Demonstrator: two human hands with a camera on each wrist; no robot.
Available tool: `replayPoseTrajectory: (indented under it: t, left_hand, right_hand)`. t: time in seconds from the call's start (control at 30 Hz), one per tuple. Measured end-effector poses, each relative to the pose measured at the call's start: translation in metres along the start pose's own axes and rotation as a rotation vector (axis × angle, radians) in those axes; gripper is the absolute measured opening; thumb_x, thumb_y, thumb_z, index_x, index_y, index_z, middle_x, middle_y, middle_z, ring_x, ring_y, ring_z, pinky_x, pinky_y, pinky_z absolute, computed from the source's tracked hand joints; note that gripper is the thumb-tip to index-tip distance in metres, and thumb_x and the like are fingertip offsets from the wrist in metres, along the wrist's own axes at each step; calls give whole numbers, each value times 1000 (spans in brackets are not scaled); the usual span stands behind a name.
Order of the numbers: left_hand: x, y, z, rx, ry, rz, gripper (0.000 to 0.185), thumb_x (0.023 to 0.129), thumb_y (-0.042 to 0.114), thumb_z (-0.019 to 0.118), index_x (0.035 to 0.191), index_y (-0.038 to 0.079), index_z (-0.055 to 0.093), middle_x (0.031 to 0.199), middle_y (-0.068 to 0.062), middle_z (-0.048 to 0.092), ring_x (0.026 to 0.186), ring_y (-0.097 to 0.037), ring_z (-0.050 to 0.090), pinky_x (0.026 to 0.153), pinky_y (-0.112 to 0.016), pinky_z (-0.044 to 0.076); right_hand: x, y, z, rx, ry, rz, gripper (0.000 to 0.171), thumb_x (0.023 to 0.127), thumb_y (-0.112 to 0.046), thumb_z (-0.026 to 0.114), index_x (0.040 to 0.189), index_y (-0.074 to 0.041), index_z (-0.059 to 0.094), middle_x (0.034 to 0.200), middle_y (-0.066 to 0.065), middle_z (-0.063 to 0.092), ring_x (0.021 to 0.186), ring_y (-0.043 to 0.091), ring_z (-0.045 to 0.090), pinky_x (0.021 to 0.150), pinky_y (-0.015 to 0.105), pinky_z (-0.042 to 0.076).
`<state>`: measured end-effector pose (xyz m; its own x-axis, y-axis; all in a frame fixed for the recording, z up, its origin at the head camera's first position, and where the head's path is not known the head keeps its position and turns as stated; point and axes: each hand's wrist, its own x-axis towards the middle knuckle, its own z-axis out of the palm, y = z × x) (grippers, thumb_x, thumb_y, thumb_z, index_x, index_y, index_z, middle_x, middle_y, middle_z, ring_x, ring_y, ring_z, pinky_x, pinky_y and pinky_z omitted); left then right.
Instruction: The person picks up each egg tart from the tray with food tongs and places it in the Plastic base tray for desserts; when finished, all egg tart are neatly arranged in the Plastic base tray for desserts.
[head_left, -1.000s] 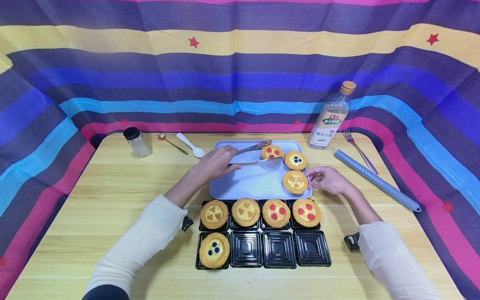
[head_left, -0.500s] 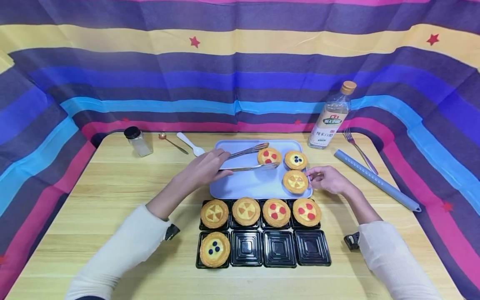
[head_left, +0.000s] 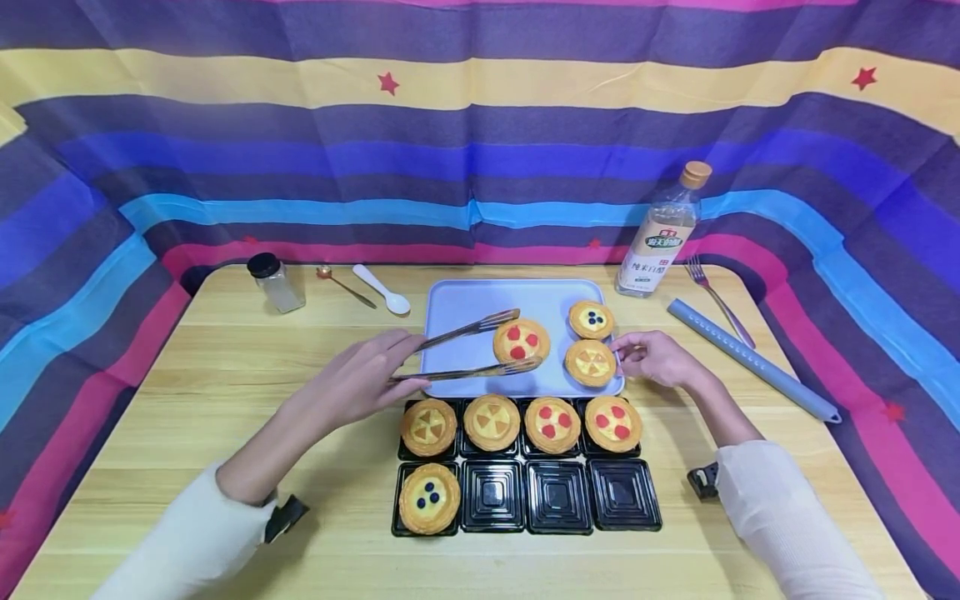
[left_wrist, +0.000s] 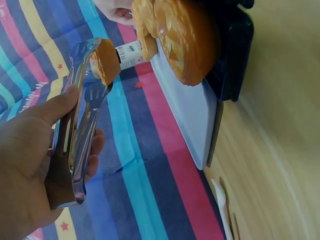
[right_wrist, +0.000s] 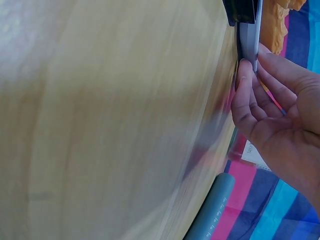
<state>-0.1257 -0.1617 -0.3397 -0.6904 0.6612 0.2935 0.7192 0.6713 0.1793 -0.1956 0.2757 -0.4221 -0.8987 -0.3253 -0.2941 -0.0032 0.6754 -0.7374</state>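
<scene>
Head view shows the left hand (head_left: 360, 385) gripping metal tongs (head_left: 465, 350), fingers and thumb curled round the handles, with a red-dotted tart (head_left: 521, 340) pinched between the tips above the pale blue tray (head_left: 480, 302). On the tray's right side lie two more tarts: a blue-dotted tart (head_left: 591, 319) near the far right corner and a yellow-wedge tart (head_left: 590, 362) at the near right corner. The right hand (head_left: 657, 358) pinches the tray's right edge, thumb and fingers closed on the rim, as the right wrist view confirms.

Just in front of the tray, touching its near edge, sits a black compartment tray (head_left: 558, 498) with two rows of four square wells. The far row is full: two yellow-wedge tarts on the left, two red-dotted ones on the right. In the near row only the leftmost well holds a tart, a blue-dotted one; the other three wells are bare.

Along the desk's far edge stand a spice jar (head_left: 275, 283), two spoons (head_left: 381, 289) and a vinegar bottle (head_left: 662, 232); a fork (head_left: 716, 300) and a grey tube (head_left: 752, 360) lie toward the right edge.
</scene>
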Motion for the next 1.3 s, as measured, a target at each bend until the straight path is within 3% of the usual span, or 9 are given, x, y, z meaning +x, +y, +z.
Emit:
replayPoseTrajectory:
  t: [0.23,0.5,0.67,0.93,1.3]
  left_hand:
    - [-36,15,-6,20,5,-5,56,80,34,73,122,-1,58,110,-14,67,96,-25,67,79,-36,58]
    - [-73,29,-8,26,49,45,52,83,39,69,118,1,60,106,-8,67,94,-19,67,76,-30,59]
    - [-91,39,-5,8,25,58,51,83,38,70,117,2,61,106,-4,67,93,-15,67,75,-27,58]
    - [-105,47,3,-26,-12,68,48,82,37,72,117,6,61,106,1,66,93,-12,66,76,-27,58]
    - [-112,49,12,-59,-48,76,49,82,39,71,117,6,61,106,1,67,92,-12,66,75,-26,58]
  right_hand:
    - [-1,-1,1,6,-4,5,41,79,-2,70,118,6,59,106,24,61,82,18,61,64,21,50]
    - [-1,-2,1,24,-7,15,43,79,-1,71,119,6,58,108,24,60,83,18,61,64,22,50]
    - [-1,-3,0,17,-10,14,44,78,-3,72,120,6,58,108,25,61,84,20,62,63,22,50]
    - [-1,-3,0,8,-7,18,44,78,-4,73,119,5,59,109,24,61,85,20,62,63,22,50]
    - [0,-3,0,3,-7,23,43,79,-3,72,119,5,59,108,24,61,84,19,63,65,22,51]
